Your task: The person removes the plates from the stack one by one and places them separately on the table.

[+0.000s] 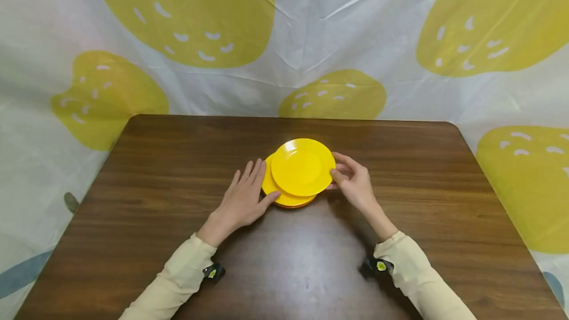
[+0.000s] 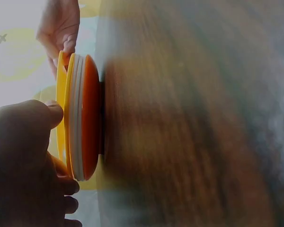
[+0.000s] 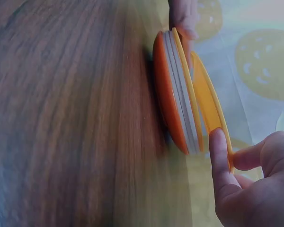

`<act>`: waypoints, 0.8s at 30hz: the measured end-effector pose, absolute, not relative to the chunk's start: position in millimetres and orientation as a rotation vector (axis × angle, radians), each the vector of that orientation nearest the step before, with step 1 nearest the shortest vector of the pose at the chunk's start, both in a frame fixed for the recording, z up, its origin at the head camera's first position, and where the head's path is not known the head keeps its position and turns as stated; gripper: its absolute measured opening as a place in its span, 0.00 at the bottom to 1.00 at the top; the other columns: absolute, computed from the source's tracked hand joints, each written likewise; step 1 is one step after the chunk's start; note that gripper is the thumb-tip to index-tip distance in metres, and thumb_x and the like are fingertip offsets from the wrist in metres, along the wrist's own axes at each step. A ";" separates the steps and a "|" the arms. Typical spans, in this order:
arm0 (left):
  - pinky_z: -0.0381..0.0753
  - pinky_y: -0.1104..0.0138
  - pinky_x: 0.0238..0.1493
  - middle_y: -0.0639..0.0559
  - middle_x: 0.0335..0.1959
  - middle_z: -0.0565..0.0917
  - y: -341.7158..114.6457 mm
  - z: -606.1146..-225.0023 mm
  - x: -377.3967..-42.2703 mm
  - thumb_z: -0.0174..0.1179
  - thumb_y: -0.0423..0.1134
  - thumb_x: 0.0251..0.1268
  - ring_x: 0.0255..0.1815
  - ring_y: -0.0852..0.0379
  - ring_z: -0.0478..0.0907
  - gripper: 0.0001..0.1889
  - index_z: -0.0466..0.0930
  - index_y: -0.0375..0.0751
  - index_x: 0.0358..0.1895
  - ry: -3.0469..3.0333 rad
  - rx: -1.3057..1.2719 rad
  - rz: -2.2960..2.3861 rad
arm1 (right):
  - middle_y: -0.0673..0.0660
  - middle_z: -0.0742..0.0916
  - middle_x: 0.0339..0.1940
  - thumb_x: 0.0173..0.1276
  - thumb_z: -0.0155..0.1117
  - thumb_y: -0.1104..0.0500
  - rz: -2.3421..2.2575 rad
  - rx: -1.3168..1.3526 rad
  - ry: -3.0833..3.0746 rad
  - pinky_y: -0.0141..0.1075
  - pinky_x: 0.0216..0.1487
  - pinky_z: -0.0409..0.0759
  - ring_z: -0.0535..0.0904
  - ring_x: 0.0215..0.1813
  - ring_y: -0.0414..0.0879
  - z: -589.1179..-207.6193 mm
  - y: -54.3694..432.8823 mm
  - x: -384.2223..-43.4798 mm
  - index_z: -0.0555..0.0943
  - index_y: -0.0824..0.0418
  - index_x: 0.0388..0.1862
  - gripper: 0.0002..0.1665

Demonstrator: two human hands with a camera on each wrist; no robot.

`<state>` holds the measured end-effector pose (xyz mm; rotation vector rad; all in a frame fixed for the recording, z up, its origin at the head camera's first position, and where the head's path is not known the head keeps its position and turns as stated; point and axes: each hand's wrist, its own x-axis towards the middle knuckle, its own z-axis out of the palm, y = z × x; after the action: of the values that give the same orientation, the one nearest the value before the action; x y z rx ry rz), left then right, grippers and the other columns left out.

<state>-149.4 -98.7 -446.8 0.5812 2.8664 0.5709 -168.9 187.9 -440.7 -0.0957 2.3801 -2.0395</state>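
A: So, layout?
B: Fruit-print fabric backdrop [image 1: 333, 33], then dark wood-grain table [image 1: 426, 181]. Plate stack [image 2: 83, 118] on it, mid-width, orange at bottom, yellow above.
A: Loose one?
B: Upper yellow plate [image 1: 303, 167]: offset right, gap under its right side.
A: Hands?
B: Left hand [image 1: 240, 196]: fingers straightish, thumb out, against the stack's left edge; bracing, I'd guess. Right hand [image 1: 355, 184]: pinching the upper plate's rim, probably taking that side's weight. Can't tell if the left side touches.
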 end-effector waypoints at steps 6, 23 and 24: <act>0.42 0.42 0.82 0.42 0.84 0.42 -99.1 -445.6 -145.4 0.45 0.64 0.77 0.85 0.43 0.38 0.47 0.39 0.36 0.82 2.854 0.569 0.582 | 0.81 0.82 0.52 0.73 0.57 0.72 -2.062 -0.053 2.388 0.34 0.35 0.88 0.86 0.32 0.34 -442.1 196.7 -169.1 0.70 0.73 0.72 0.28; 0.44 0.42 0.82 0.39 0.84 0.44 -98.6 -440.8 -143.1 0.44 0.62 0.78 0.85 0.42 0.40 0.45 0.39 0.35 0.82 2.849 0.567 0.616 | 0.52 0.86 0.38 0.74 0.57 0.71 -2.083 0.135 2.480 0.30 0.35 0.87 0.86 0.32 0.33 -439.2 227.4 -165.7 0.69 0.71 0.72 0.29; 0.44 0.42 0.82 0.39 0.84 0.44 -98.7 -440.6 -143.1 0.44 0.62 0.78 0.85 0.42 0.40 0.45 0.39 0.34 0.82 2.847 0.567 0.614 | 0.50 0.86 0.37 0.74 0.57 0.71 -2.086 0.153 2.486 0.30 0.35 0.87 0.86 0.32 0.33 -439.3 229.5 -165.6 0.69 0.71 0.72 0.29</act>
<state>-143.1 -98.7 -440.6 0.5666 2.8475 0.6140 -165.6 229.5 -439.3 0.1529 2.4857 -2.0860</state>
